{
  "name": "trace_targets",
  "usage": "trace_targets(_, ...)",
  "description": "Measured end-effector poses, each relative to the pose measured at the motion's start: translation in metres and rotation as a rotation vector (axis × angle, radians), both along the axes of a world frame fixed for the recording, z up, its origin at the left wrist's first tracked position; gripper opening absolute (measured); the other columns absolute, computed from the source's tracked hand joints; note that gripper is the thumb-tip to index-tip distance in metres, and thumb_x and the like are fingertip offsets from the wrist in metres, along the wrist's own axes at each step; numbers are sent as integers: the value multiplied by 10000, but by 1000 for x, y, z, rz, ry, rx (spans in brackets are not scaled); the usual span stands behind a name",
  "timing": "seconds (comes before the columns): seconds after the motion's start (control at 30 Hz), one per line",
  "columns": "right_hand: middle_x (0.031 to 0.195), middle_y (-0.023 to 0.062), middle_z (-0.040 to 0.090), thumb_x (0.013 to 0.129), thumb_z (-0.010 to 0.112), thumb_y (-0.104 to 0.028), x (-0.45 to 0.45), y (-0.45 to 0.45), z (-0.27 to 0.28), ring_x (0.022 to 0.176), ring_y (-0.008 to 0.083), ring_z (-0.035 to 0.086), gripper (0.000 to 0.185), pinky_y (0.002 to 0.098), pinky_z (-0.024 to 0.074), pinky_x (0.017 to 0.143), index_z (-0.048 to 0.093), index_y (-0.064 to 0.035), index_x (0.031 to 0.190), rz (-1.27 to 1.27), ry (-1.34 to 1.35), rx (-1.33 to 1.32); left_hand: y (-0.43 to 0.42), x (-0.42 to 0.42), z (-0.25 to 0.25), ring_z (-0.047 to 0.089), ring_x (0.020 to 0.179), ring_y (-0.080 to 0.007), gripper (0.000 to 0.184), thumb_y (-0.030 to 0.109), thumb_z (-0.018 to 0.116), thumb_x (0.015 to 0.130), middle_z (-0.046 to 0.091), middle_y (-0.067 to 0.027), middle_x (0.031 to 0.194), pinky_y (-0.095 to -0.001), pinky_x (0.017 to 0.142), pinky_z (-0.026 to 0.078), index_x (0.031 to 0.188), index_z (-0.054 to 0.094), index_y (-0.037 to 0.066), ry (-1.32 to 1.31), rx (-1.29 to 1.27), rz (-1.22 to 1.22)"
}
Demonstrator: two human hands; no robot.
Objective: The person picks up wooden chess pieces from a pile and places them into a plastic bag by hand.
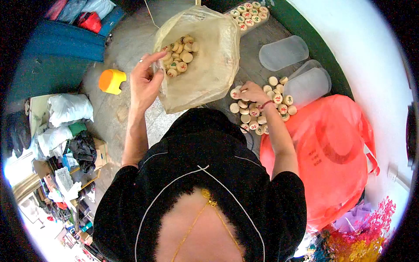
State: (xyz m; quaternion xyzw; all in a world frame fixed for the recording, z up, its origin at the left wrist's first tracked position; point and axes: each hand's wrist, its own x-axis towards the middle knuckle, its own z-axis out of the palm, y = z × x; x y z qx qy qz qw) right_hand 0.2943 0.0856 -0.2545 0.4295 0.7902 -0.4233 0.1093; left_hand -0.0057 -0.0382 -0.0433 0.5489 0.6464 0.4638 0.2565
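Observation:
A large, yellowish clear plastic bag (218,81) stands with its mouth wide, and several round wooden Chinese chess pieces (179,56) lie inside it. My left hand (146,81) pinches the left rim of this bag between thumb and fingers. Over a loose pile of Chinese chess pieces (255,111) to the right of the bag, my right hand (253,92) is closed at the fingertips on a pale chess piece (235,93). Red and green characters show on many pieces. The palm hides part of the pile.
Chess pieces stand in rows in a clear box (248,16) at the top. Frosted plastic covers (283,52) lie at right, near a red plastic bag (331,148) and the white wall. A yellow-and-orange stool (112,81) is at left, with stuffed white bags (70,109) beyond.

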Motion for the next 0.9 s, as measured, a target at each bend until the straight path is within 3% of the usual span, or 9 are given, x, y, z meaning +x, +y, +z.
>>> trace_targets(0.07,763,165,604,650,679,-421,13,4,-3,705,267,556,452,335,419,657,657,16,761,-157,89,-52,0,0,0,489,815,-56,418,-60,486,712,522,-29,1053,-172,665,384,1112,556,40,14,45,-15)
trace_targets(0.23,743,108,599,661,693,-364,25,3,22,714,178,557,421,302,431,661,638,36,779,-269,160,-96,0,3,5,427,624,-8,420,-65,479,715,508,2,1023,-144,511,320,1112,556,49,85,-36,4)
trace_targets(0.33,941,97,590,703,667,-223,31,-1,64,869,188,554,300,294,427,782,648,30,861,-659,991,-461,3,7,3,328,544,-23,395,-51,478,697,445,24,781,-182,462,256,1058,591,62,1,61,-2)
trace_targets(0.4,1043,75,551,697,688,-173,19,-13,133,908,160,537,248,276,429,768,660,0,874,-492,1276,-431,4,8,0,327,547,-26,395,-52,476,698,445,23,782,-185,467,256,1058,590,62,-4,79,-4)
trace_targets(0.53,942,115,561,698,690,-304,-31,-15,203,902,227,556,305,321,443,767,664,-48,861,20,990,196,2,14,4,327,555,-33,398,-59,473,699,449,20,786,-193,483,263,1062,583,60,48,49,-13)
trace_targets(0.6,971,161,554,698,667,-395,-70,-17,215,934,299,542,380,352,437,795,657,-63,882,62,737,383,2,10,-2,331,558,-34,401,-63,472,699,455,19,795,-191,485,268,1068,578,57,51,59,-24)
trace_targets(0.67,1021,167,552,742,651,-325,-107,-11,202,922,306,541,318,337,429,799,643,-94,961,57,546,551,-1,11,-4,335,561,-35,405,-67,472,700,462,17,805,-190,488,272,1073,573,54,52,52,-45)
trace_targets(0.8,1012,152,571,758,644,-274,-115,-7,185,913,276,572,294,352,456,794,622,-75,974,-54,974,910,-4,5,0,338,563,-23,420,-79,467,698,471,17,824,-179,482,271,1083,567,56,43,94,-12)
trace_targets(0.9,958,135,583,764,637,-191,-67,-9,176,807,215,592,221,299,477,722,625,-50,935,-401,1083,684,-5,7,-1,324,550,-12,420,-86,459,701,465,21,827,-175,465,256,1083,568,52,1,96,-3)
